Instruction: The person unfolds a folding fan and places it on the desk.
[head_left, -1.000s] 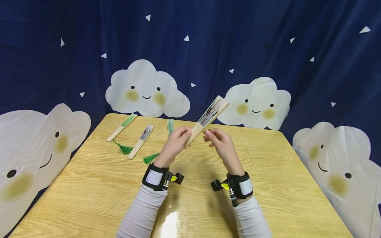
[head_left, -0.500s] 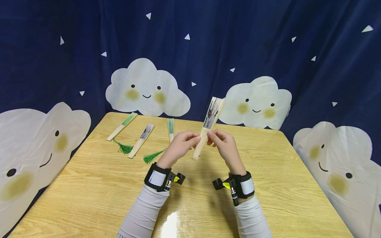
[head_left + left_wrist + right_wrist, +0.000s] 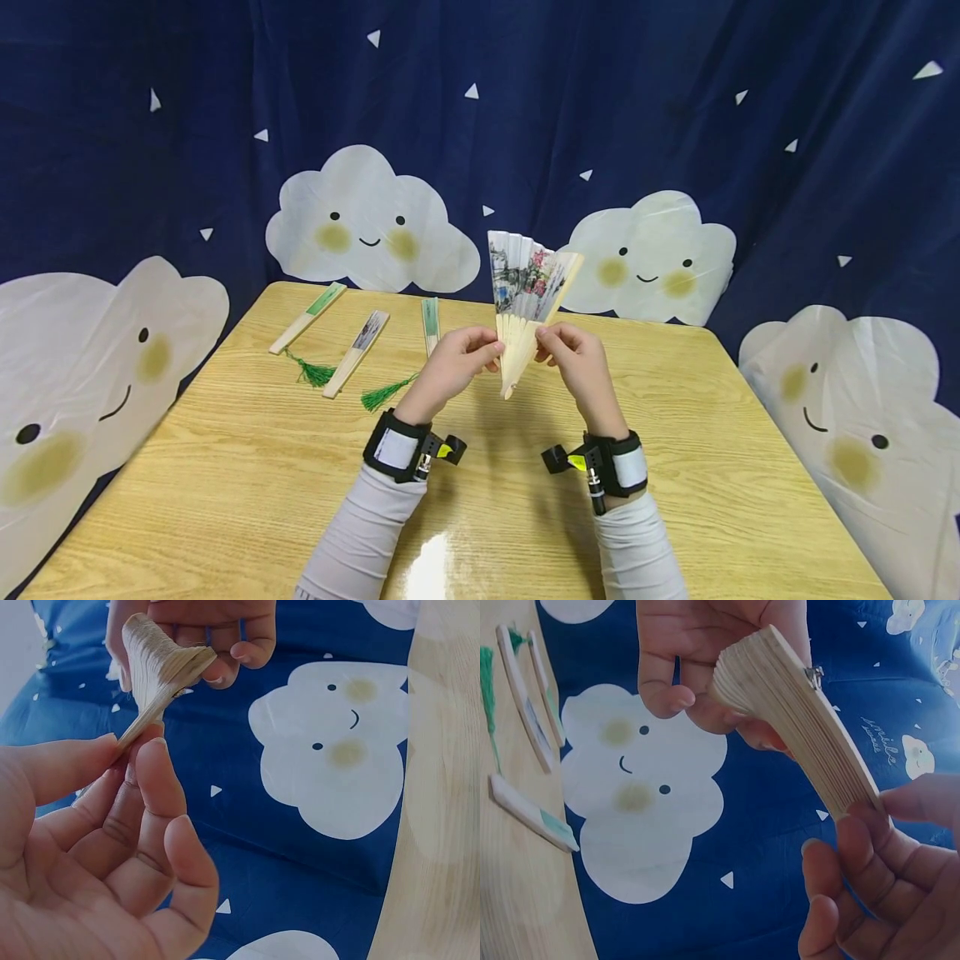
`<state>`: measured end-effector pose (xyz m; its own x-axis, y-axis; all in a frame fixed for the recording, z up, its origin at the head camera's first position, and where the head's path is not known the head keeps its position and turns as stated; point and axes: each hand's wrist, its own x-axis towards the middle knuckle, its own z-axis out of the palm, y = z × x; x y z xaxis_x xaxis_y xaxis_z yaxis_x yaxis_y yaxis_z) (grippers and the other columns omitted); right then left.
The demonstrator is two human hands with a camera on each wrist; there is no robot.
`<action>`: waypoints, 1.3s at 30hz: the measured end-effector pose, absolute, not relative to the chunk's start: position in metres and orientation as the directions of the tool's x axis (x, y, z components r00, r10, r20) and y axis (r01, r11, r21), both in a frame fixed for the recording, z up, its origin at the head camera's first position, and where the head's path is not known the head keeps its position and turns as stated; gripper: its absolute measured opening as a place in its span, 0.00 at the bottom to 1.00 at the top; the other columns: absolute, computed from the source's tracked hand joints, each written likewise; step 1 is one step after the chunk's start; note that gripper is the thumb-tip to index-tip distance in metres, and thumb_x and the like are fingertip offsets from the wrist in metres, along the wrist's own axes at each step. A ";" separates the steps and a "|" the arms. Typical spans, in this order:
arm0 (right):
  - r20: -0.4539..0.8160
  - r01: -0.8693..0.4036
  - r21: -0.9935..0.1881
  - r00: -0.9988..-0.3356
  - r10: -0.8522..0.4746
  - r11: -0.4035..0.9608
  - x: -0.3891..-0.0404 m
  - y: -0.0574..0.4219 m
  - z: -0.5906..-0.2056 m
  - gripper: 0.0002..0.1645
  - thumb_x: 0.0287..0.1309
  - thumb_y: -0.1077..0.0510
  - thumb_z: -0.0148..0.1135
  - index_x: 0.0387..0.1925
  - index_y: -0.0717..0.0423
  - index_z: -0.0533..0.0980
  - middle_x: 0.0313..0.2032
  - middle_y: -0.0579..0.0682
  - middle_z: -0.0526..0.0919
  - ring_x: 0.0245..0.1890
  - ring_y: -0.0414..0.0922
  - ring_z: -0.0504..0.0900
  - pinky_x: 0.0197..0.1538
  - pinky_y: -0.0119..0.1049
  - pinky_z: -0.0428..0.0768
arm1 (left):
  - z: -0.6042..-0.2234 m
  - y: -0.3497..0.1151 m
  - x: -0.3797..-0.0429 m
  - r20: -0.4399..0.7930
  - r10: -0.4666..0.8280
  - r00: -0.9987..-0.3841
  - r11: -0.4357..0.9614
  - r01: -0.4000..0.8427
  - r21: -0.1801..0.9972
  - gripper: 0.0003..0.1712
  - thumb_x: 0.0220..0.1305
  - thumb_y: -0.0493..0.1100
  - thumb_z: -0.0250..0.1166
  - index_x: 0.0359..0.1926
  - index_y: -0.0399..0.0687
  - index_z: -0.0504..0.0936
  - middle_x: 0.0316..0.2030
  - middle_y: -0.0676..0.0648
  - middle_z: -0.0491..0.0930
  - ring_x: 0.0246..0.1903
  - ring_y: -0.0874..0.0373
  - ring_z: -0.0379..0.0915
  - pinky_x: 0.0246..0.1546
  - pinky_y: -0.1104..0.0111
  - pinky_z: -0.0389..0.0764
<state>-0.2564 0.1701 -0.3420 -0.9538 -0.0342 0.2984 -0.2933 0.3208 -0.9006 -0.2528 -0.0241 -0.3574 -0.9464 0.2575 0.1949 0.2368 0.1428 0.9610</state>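
Note:
A folding fan point(image 3: 525, 279) is held up over the table, partly spread, its white leaf painted with grey, blue and pink. My left hand point(image 3: 453, 367) pinches its left edge between thumb and fingers. On the opposite edge, my right hand point(image 3: 577, 367) pinches the outer rib. The pale wooden ribs come together at the bottom, below both hands. In the left wrist view the ribs point(image 3: 161, 671) point toward the camera, fanned slightly. The right wrist view shows the stacked ribs point(image 3: 802, 712) with a small metal rivet near their end.
On the table point(image 3: 285, 483) at the left lie a folded green fan point(image 3: 307, 318) and a folded grey-patterned fan point(image 3: 356, 354). A second green fan point(image 3: 431, 321) is partly behind my left hand. Green tassels point(image 3: 384, 397) trail beside them. A dark blue curtain point(image 3: 517, 142) with clouds hangs behind.
The fan, folded and tilted right in my left hand a second ago, has turned more upright. My right hand has taken its right edge, and the leaf has spread partway.

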 end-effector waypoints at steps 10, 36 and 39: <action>0.281 -0.257 -0.930 -0.958 0.056 0.264 -0.261 0.176 -0.344 0.20 0.66 0.54 0.57 0.25 0.66 0.76 0.19 0.41 0.79 0.24 0.38 0.79 0.35 0.37 0.77 | -0.357 -0.023 -0.253 0.225 0.191 -0.955 0.119 0.250 0.961 0.08 0.69 0.43 0.61 0.40 0.41 0.79 0.36 0.37 0.83 0.36 0.43 0.81 0.33 0.67 0.73; 0.130 -0.234 -0.902 -0.948 0.291 -0.362 -0.269 0.196 -0.342 0.20 0.65 0.61 0.58 0.16 0.55 0.71 0.16 0.45 0.78 0.19 0.40 0.78 0.27 0.30 0.75 | -0.357 -0.018 -0.253 0.216 -0.012 -0.976 -0.253 0.212 0.944 0.08 0.67 0.37 0.62 0.43 0.42 0.72 0.33 0.40 0.84 0.29 0.62 0.83 0.42 0.64 0.81; 0.128 -0.253 -0.880 -0.941 0.314 -0.401 -0.270 0.203 -0.341 0.20 0.65 0.61 0.59 0.16 0.54 0.71 0.16 0.46 0.79 0.19 0.40 0.78 0.27 0.30 0.75 | -0.358 -0.019 -0.254 0.202 -0.053 -0.978 -0.289 0.208 0.934 0.07 0.67 0.38 0.62 0.42 0.42 0.72 0.33 0.41 0.84 0.29 0.62 0.83 0.47 0.57 0.81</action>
